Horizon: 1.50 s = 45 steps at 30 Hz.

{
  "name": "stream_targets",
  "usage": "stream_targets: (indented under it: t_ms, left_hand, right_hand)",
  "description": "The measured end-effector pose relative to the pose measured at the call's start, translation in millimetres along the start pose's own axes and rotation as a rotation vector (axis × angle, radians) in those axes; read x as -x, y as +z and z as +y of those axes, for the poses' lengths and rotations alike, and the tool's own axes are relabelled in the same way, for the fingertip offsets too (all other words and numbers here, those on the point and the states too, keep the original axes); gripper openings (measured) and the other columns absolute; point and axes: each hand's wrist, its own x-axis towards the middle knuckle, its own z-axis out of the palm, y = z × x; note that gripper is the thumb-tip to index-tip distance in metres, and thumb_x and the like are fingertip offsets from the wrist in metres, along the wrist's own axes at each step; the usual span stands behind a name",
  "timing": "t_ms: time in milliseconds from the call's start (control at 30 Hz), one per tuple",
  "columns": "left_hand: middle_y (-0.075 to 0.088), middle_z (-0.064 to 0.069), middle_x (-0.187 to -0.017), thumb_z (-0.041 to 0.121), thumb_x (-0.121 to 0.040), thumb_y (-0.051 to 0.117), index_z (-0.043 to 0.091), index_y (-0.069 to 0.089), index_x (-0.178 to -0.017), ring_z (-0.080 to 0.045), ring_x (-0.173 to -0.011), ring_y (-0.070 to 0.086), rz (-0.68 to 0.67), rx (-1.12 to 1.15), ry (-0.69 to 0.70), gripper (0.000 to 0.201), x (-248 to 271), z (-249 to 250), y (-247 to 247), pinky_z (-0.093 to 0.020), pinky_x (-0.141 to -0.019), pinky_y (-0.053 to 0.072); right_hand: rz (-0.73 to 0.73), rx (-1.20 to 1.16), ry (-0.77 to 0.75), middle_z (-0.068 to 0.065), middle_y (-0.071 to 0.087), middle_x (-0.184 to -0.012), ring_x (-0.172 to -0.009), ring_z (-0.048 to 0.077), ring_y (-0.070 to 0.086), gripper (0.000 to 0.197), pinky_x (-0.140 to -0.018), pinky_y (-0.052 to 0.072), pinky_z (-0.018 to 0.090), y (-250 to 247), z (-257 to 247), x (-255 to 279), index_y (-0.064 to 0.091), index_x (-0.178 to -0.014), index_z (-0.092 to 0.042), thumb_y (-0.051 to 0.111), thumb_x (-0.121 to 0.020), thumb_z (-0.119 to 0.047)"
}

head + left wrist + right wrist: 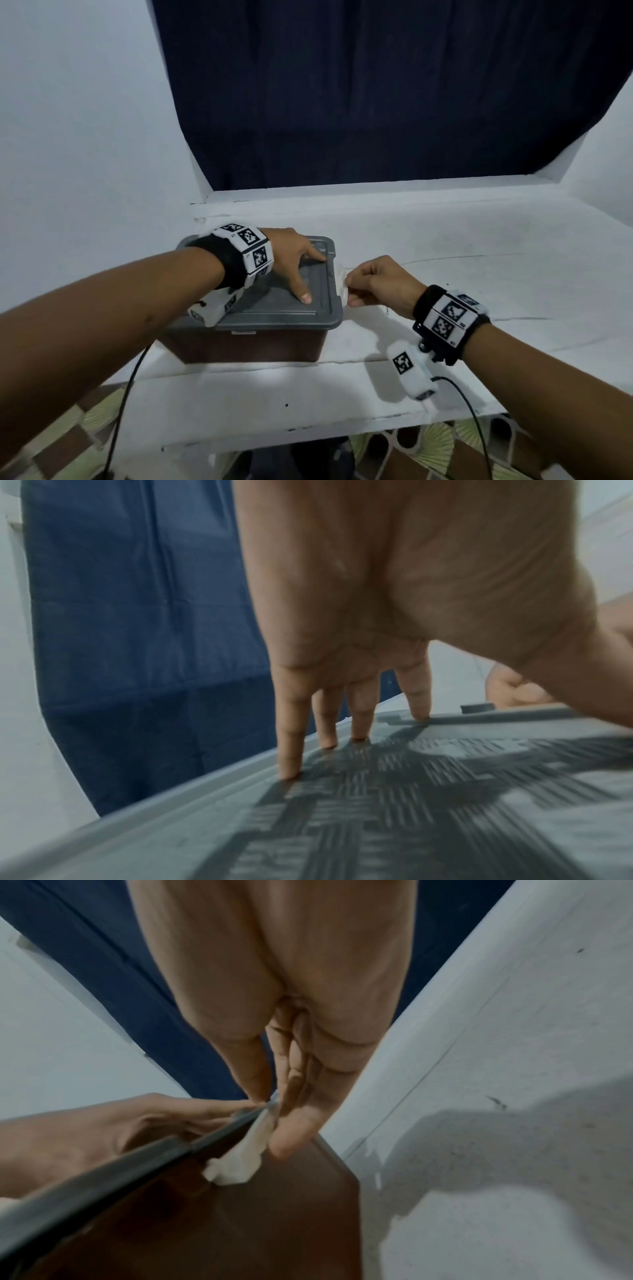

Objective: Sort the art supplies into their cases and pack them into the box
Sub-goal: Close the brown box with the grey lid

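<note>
Pressing the box lid (pixel 274 301) with straight left fingers (pixel 291 750), right fingers (pixel 294 1134) pinch its white latch (pixel 240 1164).

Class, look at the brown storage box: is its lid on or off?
On. The grey lid covers the brown box, the left hand presses it flat, and the right hand holds the white side latch.

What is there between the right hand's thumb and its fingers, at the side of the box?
A white latch on the box, pinched by the right hand under the lid's edge. The right wrist view shows it best.
</note>
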Motion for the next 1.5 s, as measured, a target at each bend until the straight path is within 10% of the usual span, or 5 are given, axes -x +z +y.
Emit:
stream_targets:
  t_ms: [533, 733, 900, 1200, 1500]
  left_hand:
    - [0.07, 0.008, -0.096, 0.079, -0.04, 0.076, 0.026, 0.069, -0.1, -0.017, -0.092, 0.066, -0.046, -0.021, -0.018, 0.08, -3, 3, -9, -0.041, -0.087, 0.055]
    - [0.061, 0.014, -0.058, 0.067, -0.05, 0.083, 0.026, 0.061, -0.061, -0.006, -0.059, 0.058, -0.028, -0.014, 0.045, 0.048, -6, 18, 4, -0.021, -0.053, 0.043]
    - [0.064, 0.016, -0.067, 0.065, -0.052, 0.083, 0.029, 0.06, -0.065, -0.005, -0.066, 0.061, -0.039, -0.029, 0.076, 0.044, -7, 22, -1, -0.021, -0.057, 0.044]
    - [0.058, 0.002, -0.066, 0.077, -0.045, 0.076, 0.008, 0.066, -0.081, -0.017, -0.06, 0.051, 0.006, -0.05, 0.054, 0.079, -14, 15, 7, -0.026, -0.055, 0.039]
    - [0.061, 0.004, -0.067, 0.075, -0.047, 0.078, 0.015, 0.063, -0.077, -0.016, -0.064, 0.056, 0.02, -0.058, 0.054, 0.068, -13, 15, 6, -0.026, -0.057, 0.043]
  right_hand:
    - [0.113, 0.257, 0.06, 0.024, 0.067, -0.067, -0.053, 0.027, 0.065, 0.009, -0.063, 0.061, 0.038, 10, -28, -14, 0.066, -0.083, 0.017, 0.068, -0.079, 0.01]
    - [0.039, 0.134, 0.092, 0.024, 0.068, -0.078, -0.06, 0.026, 0.067, 0.01, -0.067, 0.062, 0.036, 1, -26, -10, 0.066, -0.093, 0.015, 0.061, -0.087, 0.009]
    - [-0.057, -0.13, 0.181, 0.021, 0.066, -0.082, -0.063, 0.027, 0.07, 0.019, -0.061, 0.062, 0.037, 1, -11, -6, 0.055, -0.096, -0.004, 0.05, -0.093, 0.013]
    - [-0.134, -0.209, 0.265, 0.018, 0.07, -0.083, -0.068, 0.023, 0.071, 0.017, -0.071, 0.062, 0.034, -1, -15, -10, 0.063, -0.106, 0.004, 0.049, -0.099, -0.002]
    - [-0.09, -0.05, 0.287, 0.009, 0.063, -0.064, -0.052, 0.017, 0.062, 0.017, -0.059, 0.06, 0.028, 4, -24, -19, 0.062, -0.092, 0.0, 0.071, -0.088, -0.014]
